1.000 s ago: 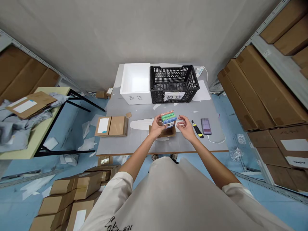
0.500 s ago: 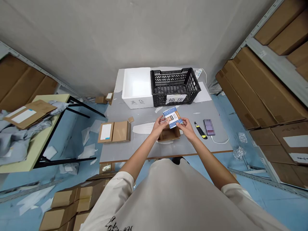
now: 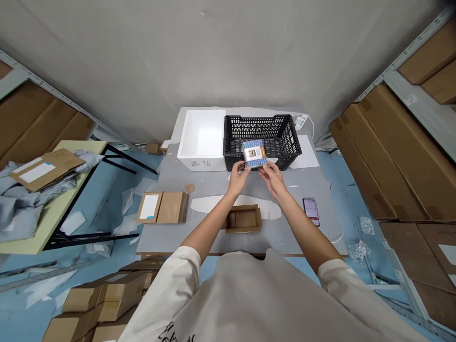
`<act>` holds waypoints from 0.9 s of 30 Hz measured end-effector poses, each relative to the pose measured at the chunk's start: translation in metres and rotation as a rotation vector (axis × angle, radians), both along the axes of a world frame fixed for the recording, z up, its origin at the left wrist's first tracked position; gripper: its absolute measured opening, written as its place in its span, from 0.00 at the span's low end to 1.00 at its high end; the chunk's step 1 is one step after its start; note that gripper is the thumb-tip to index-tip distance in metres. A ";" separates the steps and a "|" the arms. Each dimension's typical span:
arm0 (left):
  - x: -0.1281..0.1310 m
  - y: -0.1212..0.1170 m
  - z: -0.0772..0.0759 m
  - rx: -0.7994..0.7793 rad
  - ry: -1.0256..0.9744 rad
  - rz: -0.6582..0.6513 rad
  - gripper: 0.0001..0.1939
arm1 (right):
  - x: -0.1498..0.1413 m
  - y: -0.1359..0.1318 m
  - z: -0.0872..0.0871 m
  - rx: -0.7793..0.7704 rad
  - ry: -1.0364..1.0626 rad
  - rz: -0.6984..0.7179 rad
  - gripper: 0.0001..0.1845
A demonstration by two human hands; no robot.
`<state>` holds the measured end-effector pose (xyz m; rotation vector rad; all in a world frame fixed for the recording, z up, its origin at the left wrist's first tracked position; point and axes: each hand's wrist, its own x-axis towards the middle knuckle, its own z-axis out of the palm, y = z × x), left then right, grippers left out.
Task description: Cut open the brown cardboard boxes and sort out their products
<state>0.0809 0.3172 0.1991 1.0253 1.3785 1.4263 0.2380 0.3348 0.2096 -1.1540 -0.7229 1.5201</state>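
Note:
A small blue, white and orange printed packet [image 3: 254,153] is held up between both my hands, in front of the near side of the black plastic crate [image 3: 281,160]. My left hand [image 3: 238,176] grips its lower left corner, and my right hand [image 3: 273,179] has fingers closed on its lower right edge. What the packet contains cannot be seen. Below my forearms, on the table, an open cardboard box [image 3: 245,219] shows its inside. To the left of the crate stands a white foam box [image 3: 202,163] with handwriting on its front.
A cardboard box with a white label [image 3: 173,207] lies at the table's left. On the right are a phone [image 3: 311,211] and a power strip [image 3: 301,122]. A yellowish side table [image 3: 81,145] bears grey parcels. Stacked cartons [image 3: 377,156] line the right.
Both hands have lifted the packet forward, from above the open cardboard box to the crate's front side. The view has shifted slightly, and the yellow-black cutter is hidden behind my right arm.

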 end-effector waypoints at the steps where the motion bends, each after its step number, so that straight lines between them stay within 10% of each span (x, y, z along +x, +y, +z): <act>1: 0.000 0.009 -0.001 0.008 0.011 0.029 0.21 | 0.003 0.008 -0.002 0.019 0.034 0.022 0.28; 16: -0.043 -0.034 -0.071 -0.268 0.213 0.076 0.18 | 0.048 -0.012 -0.087 -0.236 -0.261 0.231 0.17; 27: -0.101 -0.141 -0.104 -0.470 0.244 0.054 0.22 | 0.056 -0.103 -0.132 -0.266 -0.493 0.227 0.23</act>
